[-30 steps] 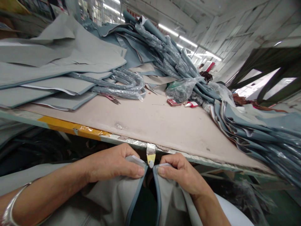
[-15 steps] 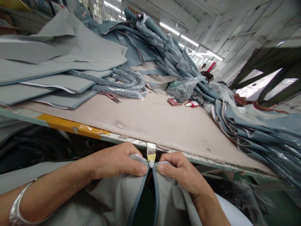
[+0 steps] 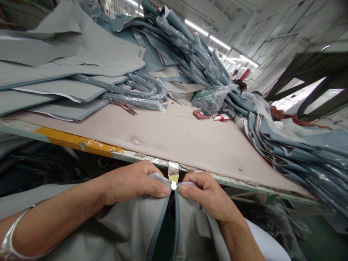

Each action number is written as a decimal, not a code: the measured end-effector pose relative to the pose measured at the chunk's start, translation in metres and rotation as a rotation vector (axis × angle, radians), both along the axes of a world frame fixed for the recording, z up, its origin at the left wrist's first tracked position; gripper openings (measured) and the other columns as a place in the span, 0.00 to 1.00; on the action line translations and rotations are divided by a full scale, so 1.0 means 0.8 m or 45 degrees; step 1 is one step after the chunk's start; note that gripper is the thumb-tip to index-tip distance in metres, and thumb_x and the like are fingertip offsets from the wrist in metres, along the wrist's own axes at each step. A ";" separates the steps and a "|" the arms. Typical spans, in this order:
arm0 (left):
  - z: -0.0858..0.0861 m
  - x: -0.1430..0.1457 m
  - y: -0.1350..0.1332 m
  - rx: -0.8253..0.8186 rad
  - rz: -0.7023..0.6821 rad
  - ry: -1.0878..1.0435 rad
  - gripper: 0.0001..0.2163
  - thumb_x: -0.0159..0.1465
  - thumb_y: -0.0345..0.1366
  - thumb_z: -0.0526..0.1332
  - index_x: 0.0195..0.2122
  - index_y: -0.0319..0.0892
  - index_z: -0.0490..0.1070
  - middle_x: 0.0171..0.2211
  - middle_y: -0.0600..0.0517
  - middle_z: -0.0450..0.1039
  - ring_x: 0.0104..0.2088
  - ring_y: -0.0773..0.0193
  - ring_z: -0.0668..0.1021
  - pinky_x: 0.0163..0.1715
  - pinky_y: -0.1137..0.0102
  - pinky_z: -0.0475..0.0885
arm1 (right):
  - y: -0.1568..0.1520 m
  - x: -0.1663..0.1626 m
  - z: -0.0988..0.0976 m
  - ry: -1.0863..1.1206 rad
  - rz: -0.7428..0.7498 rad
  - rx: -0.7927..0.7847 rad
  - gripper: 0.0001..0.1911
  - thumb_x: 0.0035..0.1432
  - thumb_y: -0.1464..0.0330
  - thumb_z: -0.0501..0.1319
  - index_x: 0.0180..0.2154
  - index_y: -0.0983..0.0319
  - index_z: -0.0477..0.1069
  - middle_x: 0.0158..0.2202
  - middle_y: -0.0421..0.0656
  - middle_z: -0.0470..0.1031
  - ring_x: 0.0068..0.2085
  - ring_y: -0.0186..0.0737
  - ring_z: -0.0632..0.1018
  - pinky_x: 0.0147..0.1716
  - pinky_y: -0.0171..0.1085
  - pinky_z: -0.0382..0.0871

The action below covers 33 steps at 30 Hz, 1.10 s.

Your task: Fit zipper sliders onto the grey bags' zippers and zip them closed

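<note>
Two edges of grey cloth (image 3: 136, 224) meet between our hands just below the near rim of the tabletop (image 3: 174, 137). Our left hand (image 3: 130, 183) pinches the left edge, fingers (image 3: 160, 189) clenched on the darker blue-grey trim (image 3: 160, 224) that runs along it. Our right hand (image 3: 205, 194) grips the right edge the same way, thumb pressed on the cloth, and the two thumbs almost touch. Between them sits a small white tip, right under a strip of shiny tape (image 3: 173, 171) that hangs from the tabletop's rim. The rest of the cloth drapes down over our lap. A silver bracelet (image 3: 11, 239) circles our left wrist.

On the tabletop, grey sheets (image 3: 67, 72) are stacked at the far left, with plastic-wrapped rolls (image 3: 141, 92) curled beside them. A crumpled clear bag (image 3: 210, 99) lies further back, near a small red item (image 3: 200, 115). More wrapped blue-grey pieces (image 3: 299, 152) are heaped along the right side. Yellow tape (image 3: 76, 143) covers part of the rim at left.
</note>
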<state>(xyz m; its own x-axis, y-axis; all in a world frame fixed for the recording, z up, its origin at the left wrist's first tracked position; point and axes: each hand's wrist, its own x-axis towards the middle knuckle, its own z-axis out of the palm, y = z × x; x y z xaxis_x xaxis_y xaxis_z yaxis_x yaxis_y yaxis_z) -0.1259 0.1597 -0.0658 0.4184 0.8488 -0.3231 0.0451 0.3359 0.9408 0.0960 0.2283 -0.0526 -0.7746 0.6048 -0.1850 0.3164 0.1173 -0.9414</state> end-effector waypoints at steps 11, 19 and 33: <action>0.000 -0.001 -0.003 -0.076 0.030 -0.013 0.17 0.50 0.48 0.67 0.22 0.39 0.67 0.21 0.56 0.57 0.23 0.71 0.56 0.21 0.74 0.49 | -0.001 0.003 0.003 -0.005 0.028 0.058 0.22 0.60 0.55 0.64 0.24 0.64 0.66 0.20 0.34 0.54 0.24 0.30 0.54 0.22 0.33 0.47; -0.003 -0.002 -0.005 -0.161 0.041 -0.072 0.16 0.50 0.46 0.69 0.22 0.38 0.68 0.21 0.56 0.59 0.22 0.71 0.57 0.21 0.75 0.51 | -0.002 0.002 0.005 -0.041 0.040 0.087 0.23 0.59 0.53 0.64 0.24 0.64 0.65 0.21 0.34 0.53 0.24 0.30 0.54 0.22 0.33 0.46; -0.009 0.001 -0.001 -0.138 0.139 -0.006 0.18 0.48 0.49 0.70 0.25 0.37 0.72 0.22 0.54 0.61 0.24 0.70 0.61 0.24 0.75 0.54 | -0.002 0.000 0.005 -0.044 0.019 0.121 0.20 0.61 0.56 0.63 0.25 0.64 0.66 0.21 0.35 0.55 0.24 0.30 0.55 0.22 0.33 0.47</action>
